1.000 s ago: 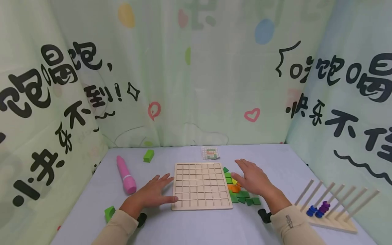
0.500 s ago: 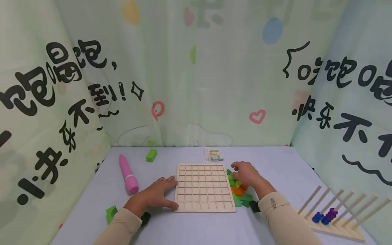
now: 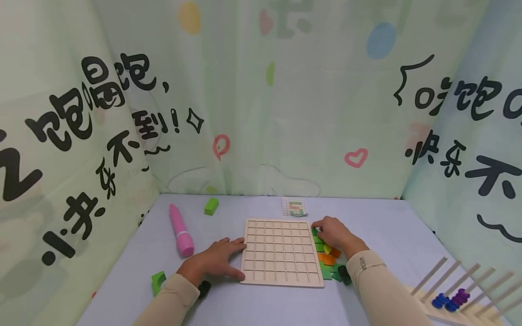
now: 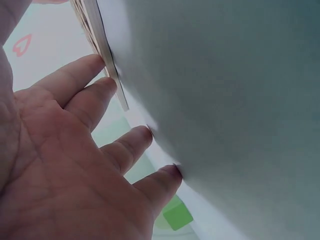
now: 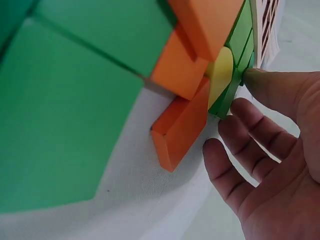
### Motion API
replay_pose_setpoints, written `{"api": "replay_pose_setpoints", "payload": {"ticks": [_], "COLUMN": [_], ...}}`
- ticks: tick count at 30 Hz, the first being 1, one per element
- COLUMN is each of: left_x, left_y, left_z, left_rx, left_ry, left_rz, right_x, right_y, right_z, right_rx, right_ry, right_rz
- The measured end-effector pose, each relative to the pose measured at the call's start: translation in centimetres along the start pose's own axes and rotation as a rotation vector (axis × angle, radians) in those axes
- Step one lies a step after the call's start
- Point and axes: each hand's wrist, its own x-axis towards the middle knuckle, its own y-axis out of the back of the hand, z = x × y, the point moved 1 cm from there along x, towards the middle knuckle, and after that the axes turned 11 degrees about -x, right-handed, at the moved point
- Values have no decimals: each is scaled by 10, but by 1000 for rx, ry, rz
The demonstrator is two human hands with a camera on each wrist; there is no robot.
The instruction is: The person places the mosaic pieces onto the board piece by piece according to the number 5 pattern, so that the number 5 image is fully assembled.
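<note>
A wooden grid board (image 3: pixel 279 253) lies in the middle of the table. My left hand (image 3: pixel 218 259) is spread at its left edge; in the left wrist view, fingertips (image 4: pixel 109 82) touch the board's side. At the board's far right corner, my right hand (image 3: pixel 336 233) reaches over loose flat pieces. Its fingers are slightly bent in the right wrist view, and the thumb (image 5: pixel 272 87) is at a small dark green piece (image 5: pixel 251 60); the index fingertip is hidden there. Beside it lie a yellow piece (image 5: pixel 220 75), orange pieces (image 5: pixel 182 127) and larger green pieces (image 5: pixel 65 115).
A pink stick-shaped object (image 3: pixel 181 231) and two green blocks (image 3: pixel 211 206) lie on the left. A printed pattern card (image 3: pixel 295 207) is behind the board. On the right stands a wooden peg rack (image 3: pixel 452 308) with blue and purple beads. Printed curtains surround the table.
My right hand has come down from above the loose pieces to the ones at the board's far right corner. The left hand has stayed at the board's edge. The head view has shifted slightly left.
</note>
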Motion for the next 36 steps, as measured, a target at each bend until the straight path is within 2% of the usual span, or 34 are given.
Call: {"api": "replay_pose_setpoints", "payload": {"ticks": [11,18,26,32,36], "left_x": [4,1,0,0,0], "left_y": [0,1,2,3,2], "left_z": [3,6,5,5,6], "left_rx": [4,11,14,4,-8], "left_ry": [8,16,26,33,24], "left_rz": [-19,-11,-6,-8,-11], "right_x": [4,8,7,4,3], "right_y": [1,-2,-4,0,5], "right_z": [6,8,4,-1,-7], "right_rx": [-53,31,51,64,75], "right_ry": [61,13,35,36,82], "right_rz": [2,26,62,121,178]}}
